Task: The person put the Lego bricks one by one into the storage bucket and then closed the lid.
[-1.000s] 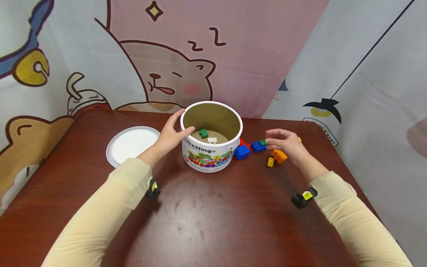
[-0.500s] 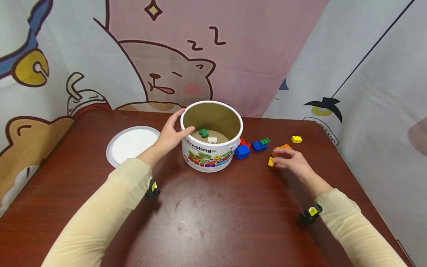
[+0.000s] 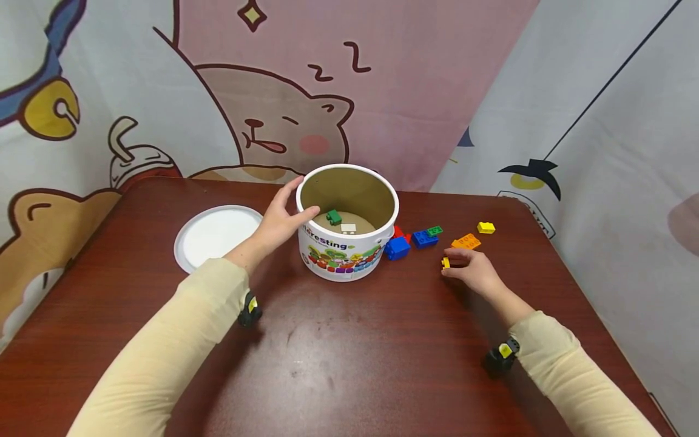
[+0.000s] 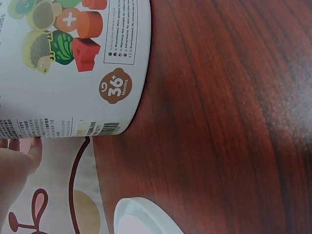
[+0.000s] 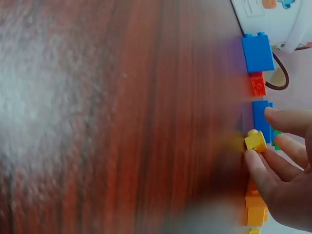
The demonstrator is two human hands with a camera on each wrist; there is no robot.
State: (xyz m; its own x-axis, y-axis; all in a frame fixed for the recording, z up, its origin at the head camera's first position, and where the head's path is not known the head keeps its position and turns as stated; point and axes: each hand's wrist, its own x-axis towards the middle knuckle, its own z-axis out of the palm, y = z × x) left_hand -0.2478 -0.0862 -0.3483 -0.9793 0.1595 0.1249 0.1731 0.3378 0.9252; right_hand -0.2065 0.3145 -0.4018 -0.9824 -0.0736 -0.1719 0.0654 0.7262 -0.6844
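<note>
My left hand (image 3: pixel 277 221) holds the white bucket (image 3: pixel 344 258) at its left side, thumb over the rim and fingers along the outer wall. In the left wrist view, fingers (image 4: pixel 19 163) show at the edge of the printed wall. Inside the bucket lie a green brick (image 3: pixel 334 217) and a white brick (image 3: pixel 347 229). To the right of the bucket, my right hand (image 3: pixel 475 270) pinches a small yellow brick (image 5: pixel 255 140) between thumb and fingers, low over the table. An orange brick (image 3: pixel 466 241) lies just beyond that hand.
Blue bricks (image 3: pixel 397 247), a red brick (image 3: pixel 401 233) and a flat green brick (image 3: pixel 434 230) lie beside the bucket. Another yellow brick (image 3: pixel 485 227) sits farther back right. A round white lid (image 3: pixel 210 237) lies left on the brown table (image 3: pixel 349 352). A printed curtain (image 3: pixel 415 91) hangs behind.
My right hand has come nearer from over the back bricks, uncovering the farther yellow brick, and has taken hold of the small yellow brick. My left hand and the bucket have stayed put.
</note>
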